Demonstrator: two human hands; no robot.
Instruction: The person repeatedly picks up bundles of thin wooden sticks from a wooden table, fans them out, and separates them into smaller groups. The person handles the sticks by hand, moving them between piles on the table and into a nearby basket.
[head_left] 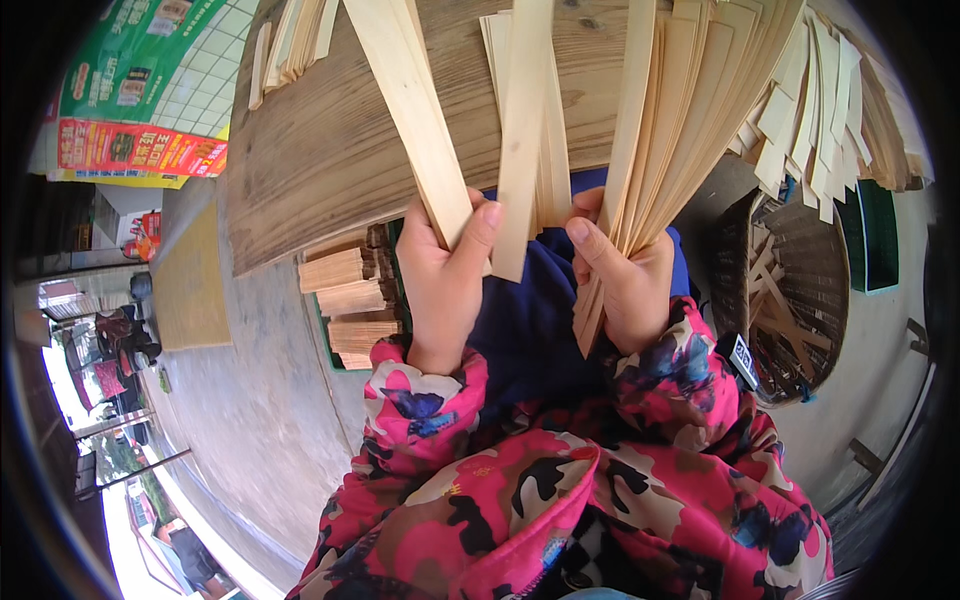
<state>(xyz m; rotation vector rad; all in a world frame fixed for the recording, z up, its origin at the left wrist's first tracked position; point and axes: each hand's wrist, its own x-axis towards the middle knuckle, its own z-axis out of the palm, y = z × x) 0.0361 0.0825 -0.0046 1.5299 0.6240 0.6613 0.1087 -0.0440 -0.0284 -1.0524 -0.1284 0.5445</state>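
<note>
My left hand (438,280) is closed around a few pale thin wooden strips (408,95), its thumb lying along their near end. Between my hands a single wooden strip (524,140) slants upward, its lower end close to my left thumb tip; whether the thumb touches it is unclear. Behind that one, more strips (553,165) lie over the table edge. A thick fanned bundle of wooden strips (690,110) is gripped in my right hand (637,285), thumb on top, with the lower ends sticking out below the palm.
The wooden table (330,150) spans ahead, with loose strips (295,40) at far left and a large strip pile (815,110) at right. Below the table edge stands a crate of bundled wood (350,285). A woven basket (790,310) with scraps and a green crate (872,240) stand right.
</note>
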